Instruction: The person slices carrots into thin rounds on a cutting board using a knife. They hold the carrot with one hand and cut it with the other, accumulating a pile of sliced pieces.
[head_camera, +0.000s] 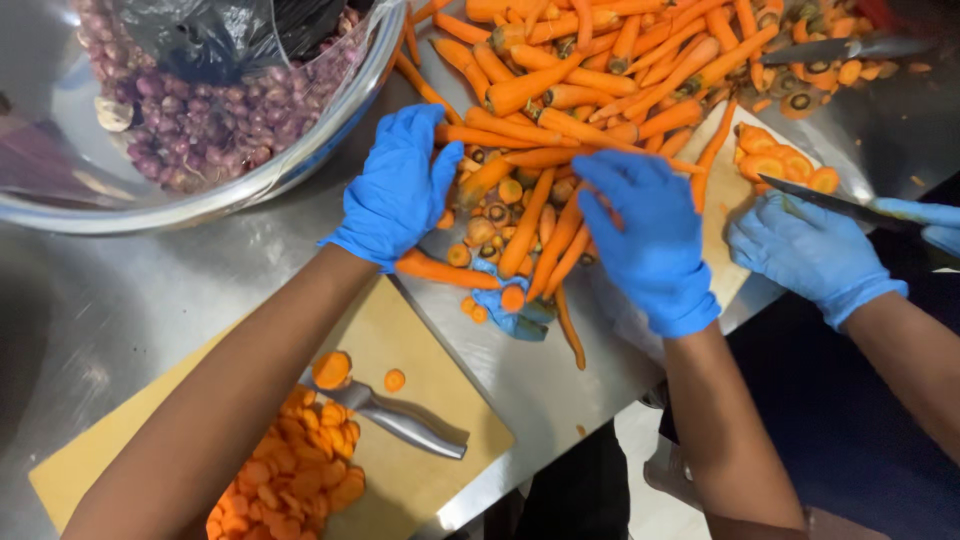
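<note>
My left hand (397, 190) and my right hand (647, 238), both in blue gloves, reach palm-down into a big pile of whole carrots (570, 90) on the steel table (130, 290). The left hand's fingers rest at the pile's left edge; a carrot (445, 270) lies just under its wrist. Fingers of the right hand spread over several thin carrots (555, 240). I cannot tell whether either hand grips one. A knife (395, 418) lies unheld on my wooden cutting board (440, 390), beside a heap of carrot slices (295, 475).
A large steel bowl (250, 185) of small purple onions stands at the upper left. At the right, another person's gloved hand (810, 255) and a knife (840, 207) work over a second board (725, 200) with sliced carrot. Carrot ends lie scattered in the pile.
</note>
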